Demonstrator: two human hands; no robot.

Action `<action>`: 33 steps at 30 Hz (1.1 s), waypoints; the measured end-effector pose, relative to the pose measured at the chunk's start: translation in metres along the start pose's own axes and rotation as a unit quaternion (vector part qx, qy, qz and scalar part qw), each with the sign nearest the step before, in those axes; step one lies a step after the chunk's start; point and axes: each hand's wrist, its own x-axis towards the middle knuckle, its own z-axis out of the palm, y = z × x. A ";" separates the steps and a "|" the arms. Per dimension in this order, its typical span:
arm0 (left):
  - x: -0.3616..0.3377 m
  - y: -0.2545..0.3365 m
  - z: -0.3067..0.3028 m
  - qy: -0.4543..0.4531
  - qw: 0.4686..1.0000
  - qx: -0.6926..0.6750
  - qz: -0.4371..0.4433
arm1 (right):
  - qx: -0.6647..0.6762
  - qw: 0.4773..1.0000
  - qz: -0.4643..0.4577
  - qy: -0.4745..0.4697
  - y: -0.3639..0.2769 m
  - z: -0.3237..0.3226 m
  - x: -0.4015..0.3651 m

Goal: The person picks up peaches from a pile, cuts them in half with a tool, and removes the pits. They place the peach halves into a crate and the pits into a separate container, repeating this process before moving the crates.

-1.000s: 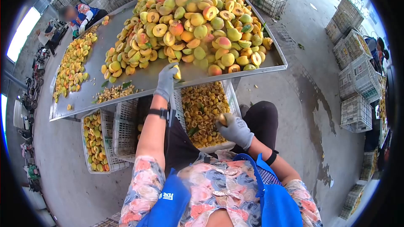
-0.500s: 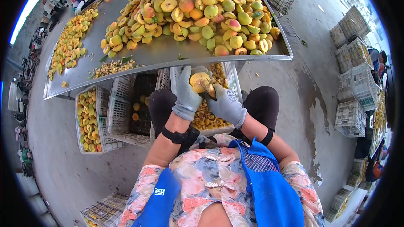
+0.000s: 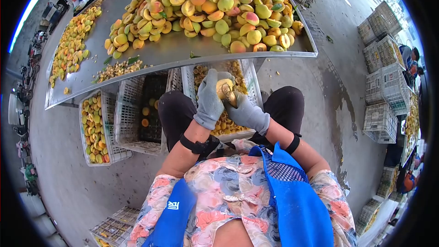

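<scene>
Held at frame centre: peach point(image 3: 224, 85), above white crate point(image 3: 253, 82) of cut fruit, below counter point(image 3: 173, 55) edge. Left hand point(image 3: 209, 99): gloved fingers wrapped round peach. Right hand point(image 3: 248, 115): fingers clenched on tool point(image 3: 228, 95), mostly hidden, probably pitting blade, tip pressed into fruit. Step judged: stone being cut out. Next move calls for firm grip on peach while tool is turned; blade kept clear of left glove.

Left hand point(image 3: 209, 98) — peach point(image 3: 224, 86) fetched — meets right hand point(image 3: 247, 114).
</scene>
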 end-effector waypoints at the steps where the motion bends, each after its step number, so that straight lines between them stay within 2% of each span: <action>1: 0.001 -0.002 -0.001 -0.002 1.000 0.002 0.001 | -0.010 1.000 0.001 -0.003 0.003 0.000 0.001; 2: 0.001 -0.003 -0.003 -0.003 1.000 0.007 0.001 | -0.017 1.000 0.001 -0.006 0.002 0.001 0.003; 5: -0.002 -0.003 -0.003 -0.013 1.000 -0.009 -0.014 | 0.106 0.993 0.018 -0.051 -0.005 0.002 -0.001; 9: 0.001 0.008 -0.001 -0.063 0.993 -0.075 -0.061 | 0.042 0.999 0.011 -0.019 0.018 0.007 0.005; 12: 0.009 0.030 -0.006 -0.193 0.978 0.022 -0.081 | -0.029 0.999 0.041 -0.013 0.009 0.001 -0.003; 13: 0.010 0.028 -0.007 -0.218 0.963 0.159 0.008 | -0.044 0.997 0.061 -0.014 0.001 0.001 -0.006; 14: 0.008 0.027 -0.005 -0.173 0.975 0.132 -0.033 | -0.058 0.995 0.081 -0.016 -0.007 -0.001 -0.009; 16: 0.005 0.024 0.003 -0.087 0.987 0.077 -0.114 | 0.101 0.972 0.165 -0.133 -0.032 -0.019 -0.013; 17: 0.004 0.016 0.007 -0.049 0.993 0.043 -0.098 | 0.179 0.944 0.205 -0.188 -0.040 -0.025 -0.015; 20: 0.004 0.014 0.007 -0.114 0.989 -0.006 -0.090 | 0.259 0.950 0.076 -0.159 -0.047 -0.020 -0.022; 22: -0.001 0.017 0.012 -0.098 0.986 -0.067 -0.120 | 0.225 0.962 0.017 -0.155 -0.026 -0.016 -0.020; 24: -0.001 0.019 0.017 -0.070 0.981 -0.115 -0.139 | 0.281 0.920 0.190 -0.196 -0.039 -0.028 -0.020; 28: 0.001 0.013 0.015 -0.017 0.969 -0.181 -0.165 | 0.236 0.930 0.200 -0.200 -0.031 -0.027 -0.018; 30: 0.006 0.008 0.009 0.007 0.959 -0.211 -0.188 | 0.147 0.972 0.075 -0.165 -0.026 -0.021 -0.017; 33: 0.013 0.010 -0.001 0.053 0.947 -0.225 -0.223 | 0.043 0.988 -0.070 -0.129 -0.017 -0.009 -0.012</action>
